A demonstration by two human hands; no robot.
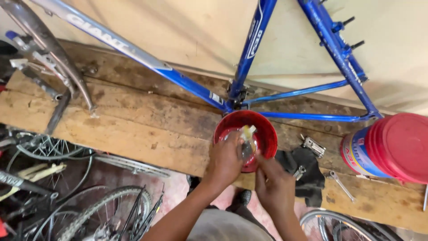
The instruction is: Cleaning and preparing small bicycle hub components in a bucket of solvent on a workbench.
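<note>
both hands over round red plastic bowl (263, 126) on worn wooden plank bench (133, 129); left hand (225, 161) curled shut on small grey metal part (246, 149), held above bowl's near rim; right hand (274, 185) just beside it, fingers pinching a pale-tipped brush (248, 132), long axis pointing away from body into bowl; blue bicycle frame (249, 40) behind.
</note>
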